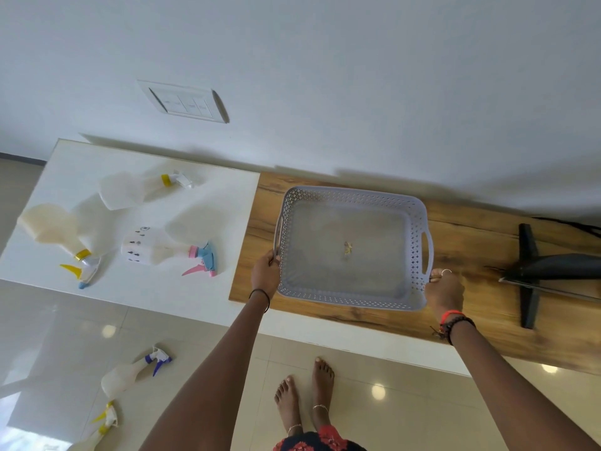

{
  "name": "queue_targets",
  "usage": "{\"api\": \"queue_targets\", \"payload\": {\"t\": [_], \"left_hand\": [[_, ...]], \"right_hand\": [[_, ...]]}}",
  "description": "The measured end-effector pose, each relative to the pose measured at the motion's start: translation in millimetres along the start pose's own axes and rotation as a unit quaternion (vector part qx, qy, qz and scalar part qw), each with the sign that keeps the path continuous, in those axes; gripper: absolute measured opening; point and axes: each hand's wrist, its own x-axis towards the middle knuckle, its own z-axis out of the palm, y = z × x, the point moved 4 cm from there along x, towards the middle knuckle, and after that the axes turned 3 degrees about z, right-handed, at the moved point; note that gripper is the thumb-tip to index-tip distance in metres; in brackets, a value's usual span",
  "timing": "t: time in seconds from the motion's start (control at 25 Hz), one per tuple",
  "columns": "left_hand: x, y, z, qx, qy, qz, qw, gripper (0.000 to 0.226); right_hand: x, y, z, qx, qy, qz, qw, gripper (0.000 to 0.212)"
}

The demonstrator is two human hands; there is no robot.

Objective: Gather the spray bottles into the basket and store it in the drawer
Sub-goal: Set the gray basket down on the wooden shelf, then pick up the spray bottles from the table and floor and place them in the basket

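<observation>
Step in hand: positioning the basket, no bottles gathered yet. The lilac perforated basket is over the wooden counter top; can't tell if it rests on it or is just lifted. Left hand has fingers curled round the left handle, and right hand grips the rim by the right handle. The basket holds only a small yellowish scrap. Three spray bottles lie on their sides on the white counter, well apart from the basket: a yellow-collar bottle, a yellow-trigger bottle and a pink-and-blue-trigger bottle. Two more lie on the floor: a purple-trigger bottle and a second yellow-trigger bottle, partly cut off by the frame. Likely next: free one hand or carry the basket left, then load the counter bottles first, and bend for the floor ones. The drawer is not in view. Writing: none readable; the pink-and-blue bottle has small dark printed motifs, no legible brand.
</observation>
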Motion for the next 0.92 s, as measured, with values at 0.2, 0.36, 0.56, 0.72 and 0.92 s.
{"api": "queue_targets", "payload": {"t": [0.2, 0.36, 0.56, 0.72, 0.92], "left_hand": [[-2.2, 9.6, -5.4, 0.004, -0.027, -0.007, 1.000, 0.036], [-12.9, 19.0, -16.7, 0.016, 0.025, 0.002, 1.000, 0.043], [-35.4, 20.5, -58.9, 0.009, 0.129, 0.049, 0.990, 0.035], [-45.2, 14.7, -107.2, 0.035, 0.171, 0.096, 0.980, 0.030], [-36.4, 5.9, -179.3, 0.119, 0.221, 0.124, 0.960, 0.027]], "right_hand": [[1.0, -2.7, -0.4, 0.015, -0.043, 0.013, 0.999, 0.031], [-12.3, -16.5, -7.5, 0.015, -0.010, 0.002, 1.000, 0.049], [-53.5, -69.3, -4.3, 0.086, 0.013, -0.132, 0.987, 0.044], [-99.8, -116.5, 31.8, 0.174, -0.075, -0.139, 0.972, 0.034], [-167.7, -163.0, 116.2, 0.189, -0.222, -0.111, 0.950, 0.027]]}}
